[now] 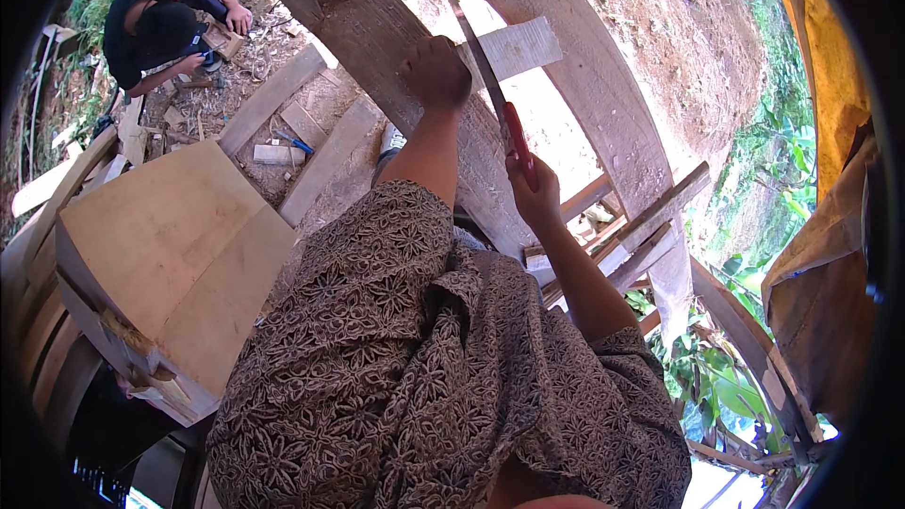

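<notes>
My right hand is wrapped round the red handle of a handsaw. Its long, narrow blade slants up and away to the left, across a short pale board. That board bridges two wide planks; its left end reaches my left hand. The fingers of my left hand are curled and closed at that end, over the left-hand plank; the exact grip is partly hidden. Under the board's right end runs the curved right-hand plank.
At the far left a person in dark clothes crouches over a wooden piece. A large pale wooden box-like form stands to my left. Offcuts and a blue-handled tool lie on the ground. A yellow-brown tarp hangs at right.
</notes>
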Demonstrator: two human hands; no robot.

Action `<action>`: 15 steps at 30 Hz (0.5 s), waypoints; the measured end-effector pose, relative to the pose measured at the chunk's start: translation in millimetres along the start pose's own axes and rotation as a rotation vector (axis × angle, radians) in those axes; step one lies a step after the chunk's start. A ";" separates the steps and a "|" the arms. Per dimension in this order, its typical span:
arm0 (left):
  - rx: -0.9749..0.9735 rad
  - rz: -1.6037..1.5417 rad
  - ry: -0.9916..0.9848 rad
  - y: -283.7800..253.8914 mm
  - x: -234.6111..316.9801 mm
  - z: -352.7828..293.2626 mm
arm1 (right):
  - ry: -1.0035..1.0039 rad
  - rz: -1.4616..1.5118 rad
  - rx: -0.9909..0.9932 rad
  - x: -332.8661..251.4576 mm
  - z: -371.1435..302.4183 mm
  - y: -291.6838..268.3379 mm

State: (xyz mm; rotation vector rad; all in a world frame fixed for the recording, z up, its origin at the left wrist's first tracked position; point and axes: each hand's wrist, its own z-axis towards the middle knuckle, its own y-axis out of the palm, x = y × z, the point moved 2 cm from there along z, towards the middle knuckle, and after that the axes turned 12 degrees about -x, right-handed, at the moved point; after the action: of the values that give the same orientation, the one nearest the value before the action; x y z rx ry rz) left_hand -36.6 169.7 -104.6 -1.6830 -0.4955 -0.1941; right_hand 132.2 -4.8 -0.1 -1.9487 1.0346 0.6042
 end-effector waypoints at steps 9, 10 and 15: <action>-0.103 0.046 -0.012 -4.9 4.9 -0.7 | -0.119 -0.134 -0.003 -86.9 -66.3 -81.5; -0.122 0.030 -0.008 -7.0 4.6 -0.8 | -0.091 -0.109 0.001 -95.9 -71.0 -82.3; -0.205 0.003 -0.021 -14.9 3.6 0.0 | -0.005 -0.082 -0.007 -121.0 -76.8 -85.8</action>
State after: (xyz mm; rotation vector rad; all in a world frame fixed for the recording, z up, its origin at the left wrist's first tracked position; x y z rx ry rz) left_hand -39.8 171.9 -89.9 -1.8873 -0.5014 -0.2316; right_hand 140.5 11.1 166.0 -1.9842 0.9463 0.5675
